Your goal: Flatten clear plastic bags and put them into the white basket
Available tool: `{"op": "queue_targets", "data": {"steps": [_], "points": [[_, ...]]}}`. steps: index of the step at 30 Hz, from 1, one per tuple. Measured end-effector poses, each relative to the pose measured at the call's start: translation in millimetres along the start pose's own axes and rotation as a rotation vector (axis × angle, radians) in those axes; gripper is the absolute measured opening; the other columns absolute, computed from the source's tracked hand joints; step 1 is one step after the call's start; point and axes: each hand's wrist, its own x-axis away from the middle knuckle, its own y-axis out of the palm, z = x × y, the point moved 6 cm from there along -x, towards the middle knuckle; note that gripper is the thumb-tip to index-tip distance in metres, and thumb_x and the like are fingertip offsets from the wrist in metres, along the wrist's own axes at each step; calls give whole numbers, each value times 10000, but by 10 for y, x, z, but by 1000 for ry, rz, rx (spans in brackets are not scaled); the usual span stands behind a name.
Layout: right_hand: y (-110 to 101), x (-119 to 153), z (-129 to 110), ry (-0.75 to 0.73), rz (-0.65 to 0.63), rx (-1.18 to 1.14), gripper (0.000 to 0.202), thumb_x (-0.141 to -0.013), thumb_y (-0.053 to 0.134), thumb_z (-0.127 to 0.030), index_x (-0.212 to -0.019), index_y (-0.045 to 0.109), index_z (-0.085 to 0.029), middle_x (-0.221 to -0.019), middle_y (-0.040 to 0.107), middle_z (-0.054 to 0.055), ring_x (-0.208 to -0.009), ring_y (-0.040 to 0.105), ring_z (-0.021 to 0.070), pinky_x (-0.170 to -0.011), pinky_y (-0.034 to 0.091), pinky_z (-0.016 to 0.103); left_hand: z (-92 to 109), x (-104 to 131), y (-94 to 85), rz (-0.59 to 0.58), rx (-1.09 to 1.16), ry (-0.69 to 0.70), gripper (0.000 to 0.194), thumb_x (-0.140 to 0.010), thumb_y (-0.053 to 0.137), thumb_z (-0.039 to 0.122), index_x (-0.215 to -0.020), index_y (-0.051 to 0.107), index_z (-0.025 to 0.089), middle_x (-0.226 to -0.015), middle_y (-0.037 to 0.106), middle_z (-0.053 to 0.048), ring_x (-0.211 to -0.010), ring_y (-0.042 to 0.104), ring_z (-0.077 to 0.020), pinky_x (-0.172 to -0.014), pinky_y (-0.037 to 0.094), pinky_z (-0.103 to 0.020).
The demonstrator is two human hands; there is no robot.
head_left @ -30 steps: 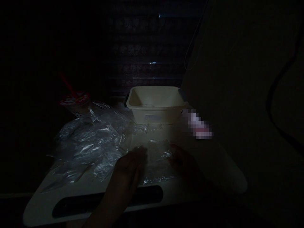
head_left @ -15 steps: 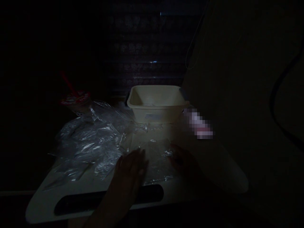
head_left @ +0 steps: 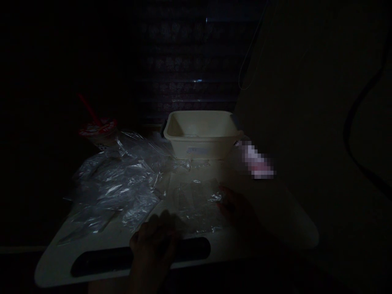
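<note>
The scene is very dark. A clear plastic bag (head_left: 196,208) lies flat on the white low table (head_left: 58,265). At its right edge my right hand (head_left: 237,208) closes on the plastic, with thumb and fingers near a shiny crumpled spot. My left hand (head_left: 153,241) is over the table's front edge, beside the dark handle slot (head_left: 101,261). Its fingers are curled, and whatever may be inside them is hidden. Left of the flat bag lies a loose heap of clear plastic bags (head_left: 119,188).
A cream plastic basin (head_left: 199,147) stands at the back of the table. Behind the heap at left is a lidded cup (head_left: 101,132) with a red straw. A blurred pinkish-white item (head_left: 257,161) lies right of the basin. A dark cable (head_left: 352,122) hangs at far right.
My left hand has drawn back from the flat bag toward the table's front edge, and its fingers have curled. My right hand stays at the bag's right edge.
</note>
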Motion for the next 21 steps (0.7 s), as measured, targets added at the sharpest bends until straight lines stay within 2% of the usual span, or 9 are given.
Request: {"op": "queue_targets", "data": {"steps": [4, 8, 13, 17, 21], "points": [[4, 5, 11, 21, 13, 6, 429, -696, 434, -285, -1086, 481, -116, -574, 537, -1, -527, 473, 123, -539, 408, 255, 39, -47, -34, 36, 52, -29, 151, -665, 525, 307, -775, 613, 251, -989, 577, -49, -847, 521, -237, -668, 418, -413], [-5, 9, 9, -5, 25, 19, 429, -696, 433, -283, -1095, 479, -134, -595, 546, 2, -584, 488, 136, -585, 413, 264, 84, -64, -44, -8, 22, -86, 48, -581, 598, 267, -619, 597, 237, -872, 590, -44, -815, 517, -250, -655, 411, -419], [-8, 7, 22, 12, 14, 68, 430, -683, 438, -289, -1083, 495, -141, -630, 561, 15, -606, 500, 144, -585, 416, 265, 93, -79, -57, -1, 76, -74, 92, -572, 607, 280, -658, 592, 253, -868, 575, -29, -823, 506, -244, -652, 408, -420], [-19, 19, -6, 2, 28, 65, 424, -686, 430, -274, -1083, 493, -137, -619, 552, 14, -607, 504, 142, -606, 420, 270, 111, -98, -40, -39, 117, -38, 20, -595, 580, 245, -615, 577, 247, -859, 576, -18, -798, 514, -219, -650, 408, -398], [-42, 29, -11, 27, 58, 72, 428, -677, 439, -274, -1080, 497, -140, -654, 562, 27, -657, 512, 157, -632, 423, 287, 153, -106, -50, -70, 116, -2, 38, -574, 588, 203, -573, 569, 235, -891, 576, -26, -855, 498, -233, -671, 401, -410]]}}
